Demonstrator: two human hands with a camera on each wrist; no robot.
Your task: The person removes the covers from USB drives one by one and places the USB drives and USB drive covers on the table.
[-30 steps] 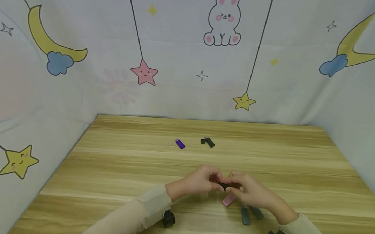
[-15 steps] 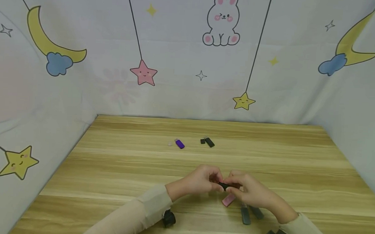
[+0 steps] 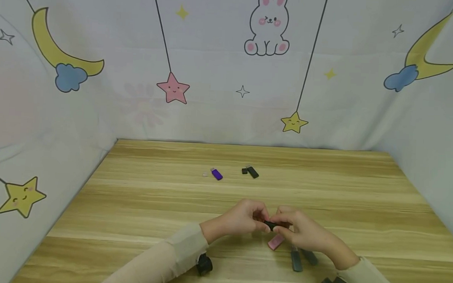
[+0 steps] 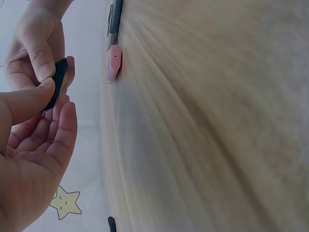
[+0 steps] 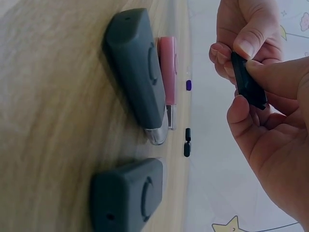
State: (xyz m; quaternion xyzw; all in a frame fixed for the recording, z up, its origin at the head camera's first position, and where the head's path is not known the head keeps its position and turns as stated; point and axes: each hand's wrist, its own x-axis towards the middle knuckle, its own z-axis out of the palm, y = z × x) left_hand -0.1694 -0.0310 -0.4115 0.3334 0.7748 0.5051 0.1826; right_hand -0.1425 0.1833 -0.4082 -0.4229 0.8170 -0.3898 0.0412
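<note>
In the head view, a small black USB stick (image 3: 271, 225) is held above the table between both hands. My left hand (image 3: 244, 218) pinches one end of it with thumb and fingers, and my right hand (image 3: 306, 231) grips the other end. The left wrist view shows the two thumbs meeting on the black stick (image 4: 59, 83); fingers hide much of it. Below the hands lies a pink USB stick (image 3: 276, 242) with a clear cap. Two dark grey USB sticks (image 5: 135, 67) rest beside it, under my right hand, also with clear caps.
Farther back on the wooden table (image 3: 151, 205) lie a purple USB stick (image 3: 216, 174) beside its clear cap (image 3: 205, 174), and a black USB stick (image 3: 253, 172) beside its black cap (image 3: 244, 171). A printed white cloth (image 3: 212, 115) hangs around the table.
Both hands keep the same grip on the black USB stick. Only the head view has shifted very slightly.
</note>
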